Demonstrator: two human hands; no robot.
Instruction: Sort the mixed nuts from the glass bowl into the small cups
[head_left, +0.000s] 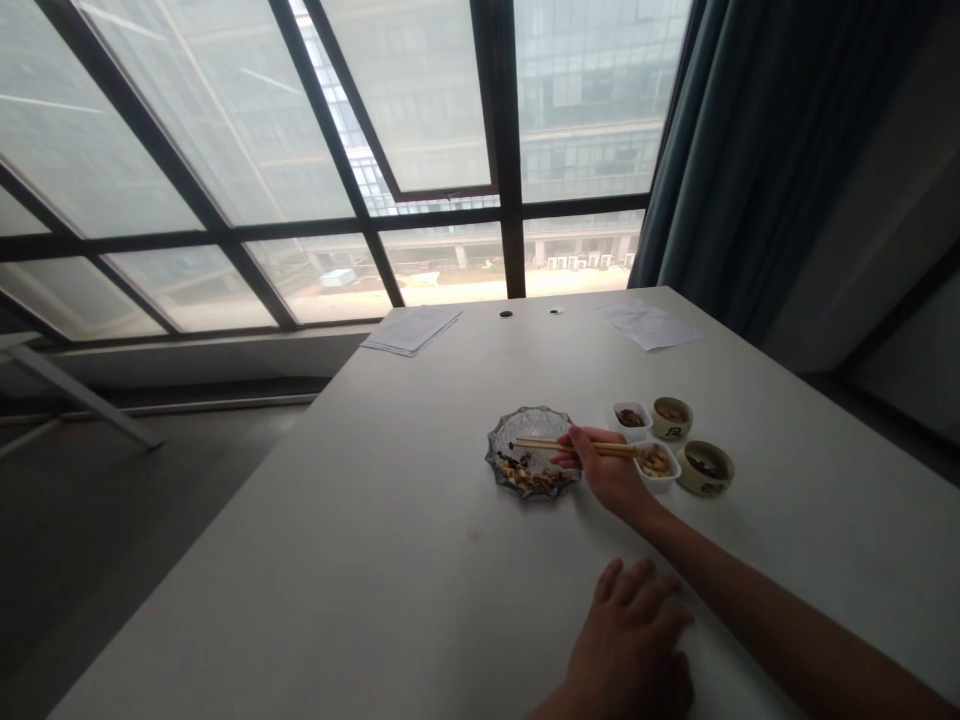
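Note:
My right hand (604,470) is closed around a pair of wooden chopsticks (544,445), held nearly level over a scalloped clear glass bowl (534,424). A small dark piece (511,446) shows at the chopstick tips; I cannot tell whether it is pinched or merely beside them. Mixed brown, tan and black bits (534,478) lie in the near part of the glass bowl. My left hand (630,635) rests on the table nearer to me, fingers apart, holding nothing. Behind the right hand is a white dish (660,484) of pale pieces, partly hidden by the hand and chopsticks.
Another white dish (637,434) with brown pieces and two small tan bowls, one farther (672,433) and one nearer (705,488), stand to the right. Papers lie at the white table's (360,560) far left (412,330) and far right (649,325), before the window.

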